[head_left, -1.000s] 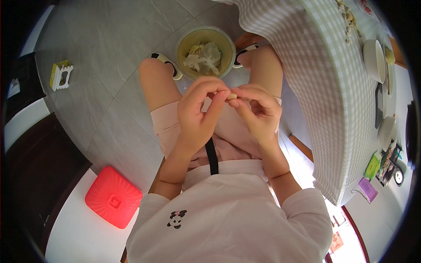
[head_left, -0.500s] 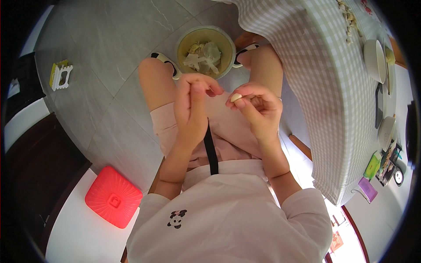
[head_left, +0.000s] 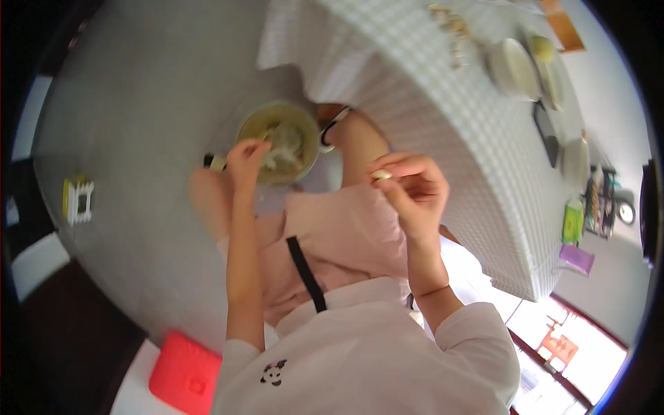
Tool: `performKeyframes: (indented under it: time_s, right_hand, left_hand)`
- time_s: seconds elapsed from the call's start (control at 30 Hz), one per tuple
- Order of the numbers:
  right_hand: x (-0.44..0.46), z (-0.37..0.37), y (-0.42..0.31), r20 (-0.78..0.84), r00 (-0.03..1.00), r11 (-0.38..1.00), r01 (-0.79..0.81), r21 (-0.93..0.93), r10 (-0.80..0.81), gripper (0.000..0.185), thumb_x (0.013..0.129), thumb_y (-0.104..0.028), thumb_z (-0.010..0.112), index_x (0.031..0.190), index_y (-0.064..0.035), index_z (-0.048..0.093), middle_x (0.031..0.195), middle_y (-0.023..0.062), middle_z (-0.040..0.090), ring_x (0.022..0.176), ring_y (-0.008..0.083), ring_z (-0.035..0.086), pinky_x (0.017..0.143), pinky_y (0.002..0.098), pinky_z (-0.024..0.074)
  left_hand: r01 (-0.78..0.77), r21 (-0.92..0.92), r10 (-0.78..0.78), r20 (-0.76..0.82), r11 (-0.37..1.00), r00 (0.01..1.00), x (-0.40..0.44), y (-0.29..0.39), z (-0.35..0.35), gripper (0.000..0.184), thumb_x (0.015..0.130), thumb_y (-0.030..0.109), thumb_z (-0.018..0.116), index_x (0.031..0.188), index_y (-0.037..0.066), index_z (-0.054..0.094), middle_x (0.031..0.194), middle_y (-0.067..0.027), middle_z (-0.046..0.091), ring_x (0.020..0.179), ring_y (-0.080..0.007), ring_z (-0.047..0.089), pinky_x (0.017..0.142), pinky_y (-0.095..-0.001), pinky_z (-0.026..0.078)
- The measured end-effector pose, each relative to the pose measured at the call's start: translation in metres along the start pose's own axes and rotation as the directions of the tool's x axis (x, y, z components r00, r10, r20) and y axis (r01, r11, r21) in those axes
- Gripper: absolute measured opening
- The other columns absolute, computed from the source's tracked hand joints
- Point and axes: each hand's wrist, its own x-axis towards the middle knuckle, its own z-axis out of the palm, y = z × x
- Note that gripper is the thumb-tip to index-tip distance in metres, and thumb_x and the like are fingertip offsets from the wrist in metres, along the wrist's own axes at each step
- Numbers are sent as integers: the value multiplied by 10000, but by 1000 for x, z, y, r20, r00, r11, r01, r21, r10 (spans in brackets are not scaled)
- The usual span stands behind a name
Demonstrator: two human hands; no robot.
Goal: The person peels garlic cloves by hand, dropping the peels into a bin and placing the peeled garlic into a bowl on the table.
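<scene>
My right hand (head_left: pixel 420 190) pinches a pale peeled garlic clove (head_left: pixel 381 176) between thumb and fingertips, above my right thigh. My left hand (head_left: pixel 245 162) reaches out over the near left rim of a yellowish waste bin (head_left: pixel 312 131) on the floor. Its fingers are drawn together in a pinch; whether anything small is between them is hidden by blur. Inside the bin lie a crumpled clear plastic bag (head_left: pixel 285 142) and pale scraps.
A checked tablecloth (head_left: pixel 443 131) covers the table at right. On it are scattered pale pieces (head_left: pixel 453 31), a white bowl (head_left: pixel 515 69), a dark flat object (head_left: pixel 546 131) and a green packet (head_left: pixel 573 221). A red stool (head_left: pixel 183 373) stands at lower left.
My left hand has moved forward and left from near the right hand to over the bin. The right hand keeps the clove. The whole view has turned and shifted.
</scene>
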Motion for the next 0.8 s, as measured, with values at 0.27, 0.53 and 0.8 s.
performKeyframes:
  time_s: [0.27, 0.53, 0.8]
  right_hand:
    - [87, -108, -108, -159, 762, 247, 1, -969, -627, 134, 742, -90, 567, 856, -23, 589, 775, 53, 600, 703, 138, 550, 680, 258, 410]
    - [113, -129, -111, 44, 870, -115, -15, -993, -492, 132, 746, -127, 575, 840, -44, 615, 893, 84, 591, 886, 226, 500, 775, 314, 389]
    - [171, -106, -77, 341, 905, -100, 326, -940, -255, 103, 710, -136, 593, 790, -84, 631, 771, 35, 603, 818, 217, 510, 733, 321, 391]
  left_hand:
    - [-45, 25, 44, 14, 999, 999, 5, -27, 10, 133, 714, 101, 625, 763, -21, 603, 668, -49, 596, 595, -100, 522, 569, -220, 407]
    - [40, -177, -42, -12, 983, 999, 2, -42, 5, 145, 748, 89, 595, 762, -55, 584, 635, -70, 587, 528, -107, 527, 532, -216, 420]
    - [132, 9, -133, 45, 991, 990, -2, -17, 3, 136, 738, 73, 592, 732, -62, 579, 587, -63, 569, 521, -111, 531, 517, -219, 426]
